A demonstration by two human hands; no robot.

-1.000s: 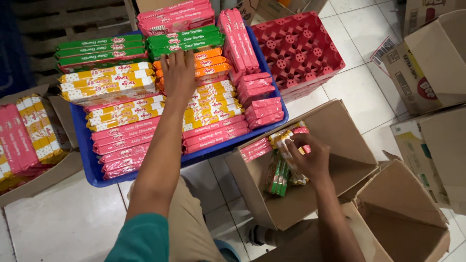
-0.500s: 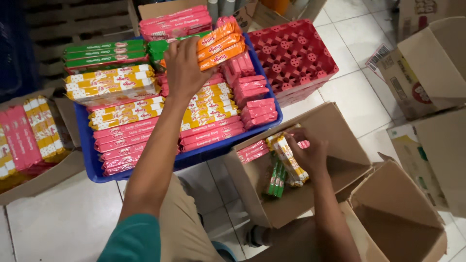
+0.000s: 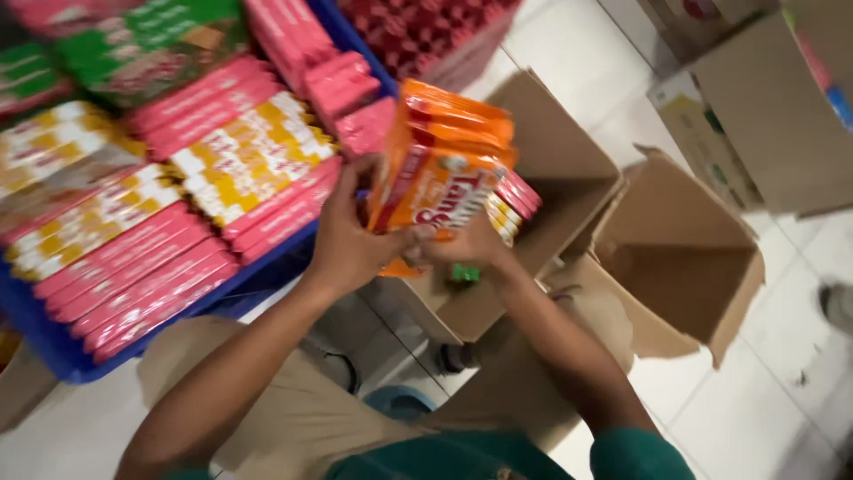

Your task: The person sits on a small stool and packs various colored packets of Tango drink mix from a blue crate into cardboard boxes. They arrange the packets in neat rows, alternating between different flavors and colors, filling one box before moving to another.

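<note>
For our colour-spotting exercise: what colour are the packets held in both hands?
Orange: the stack of packets, held between the left hand and right hand, seen in the head view.

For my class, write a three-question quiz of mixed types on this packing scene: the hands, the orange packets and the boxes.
1. True or false: the stack of orange packets is held by both the left hand and the right hand.
2. Multiple choice: the packets are held above
A. the red crate
B. the open cardboard box
C. the bare floor tiles
3. Fill in: the blue tray of pink and yellow packets lies on the person's ____ side.

Key
1. True
2. B
3. left
</note>
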